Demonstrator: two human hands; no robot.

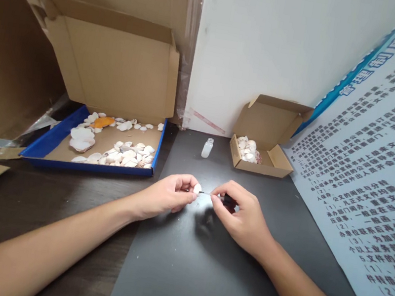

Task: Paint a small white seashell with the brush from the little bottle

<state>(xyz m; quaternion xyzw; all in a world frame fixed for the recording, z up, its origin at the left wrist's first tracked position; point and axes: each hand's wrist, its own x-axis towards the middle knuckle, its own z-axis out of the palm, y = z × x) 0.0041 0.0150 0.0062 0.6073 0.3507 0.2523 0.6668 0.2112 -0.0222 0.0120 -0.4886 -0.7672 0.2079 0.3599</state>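
Note:
My left hand (169,197) is closed, pinching a small white shell (197,188) at its fingertips. My right hand (239,214) is closed round a thin brush with a dark cap (228,200), and the brush tip touches the shell. Both hands hover just above a dark grey mat (182,265). A small open clear bottle (207,147) stands upright on the mat behind the hands.
A large open cardboard box with a blue rim (85,165) holds several white shells and one orange one at the left. A small open carton (260,163) with shells sits at the back right. A printed poster (371,185) leans along the right.

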